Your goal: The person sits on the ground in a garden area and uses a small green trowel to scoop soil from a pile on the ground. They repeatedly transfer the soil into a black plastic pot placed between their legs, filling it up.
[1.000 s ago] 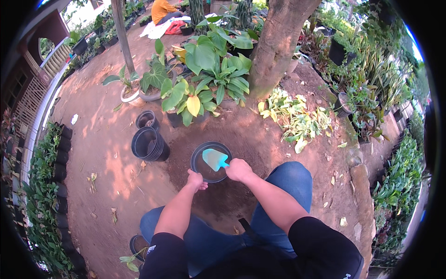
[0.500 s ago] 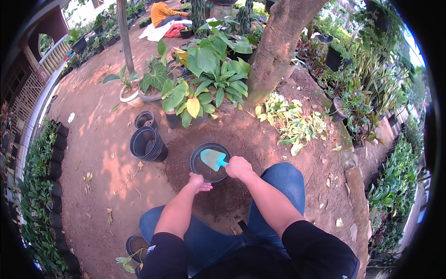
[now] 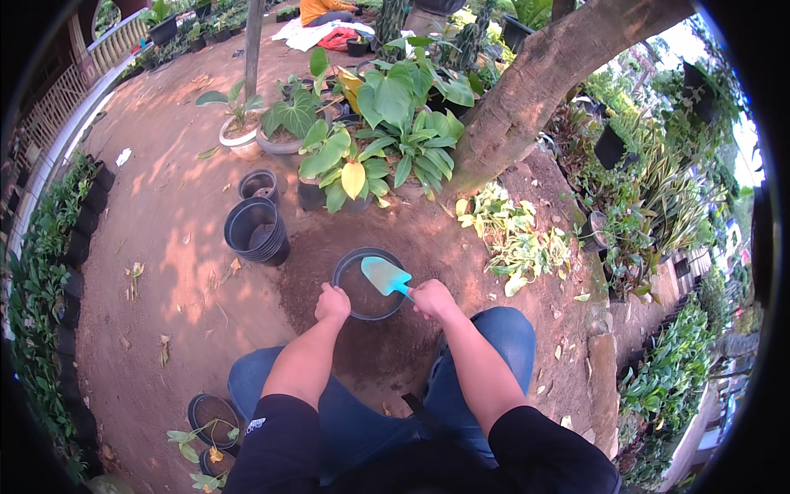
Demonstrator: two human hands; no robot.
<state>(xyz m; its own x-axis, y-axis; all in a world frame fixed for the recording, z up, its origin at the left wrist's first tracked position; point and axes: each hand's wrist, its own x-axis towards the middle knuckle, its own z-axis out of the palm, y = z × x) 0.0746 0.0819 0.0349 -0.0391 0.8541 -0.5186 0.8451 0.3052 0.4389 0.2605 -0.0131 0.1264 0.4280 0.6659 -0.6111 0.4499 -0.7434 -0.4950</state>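
A round black plastic pot with brown soil in it sits on the ground between my knees. My right hand is closed around the handle of a turquoise trowel. Its pale, soil-dusted blade lies over the pot's opening, tip pointing to the far left. My left hand is at the pot's near left rim with its fingers curled. Whether they grip the rim or something small is hidden.
Stacked black pots stand to the left, with potted leafy plants beyond. A leaning tree trunk and a pile of cut yellow-green leaves are at right. Two pots sit by my left knee. Another person sits far off.
My left hand has gone from open fingers under the pot's near edge to curled at its left rim. The trowel and right hand have shifted slightly right. The view has tilted.
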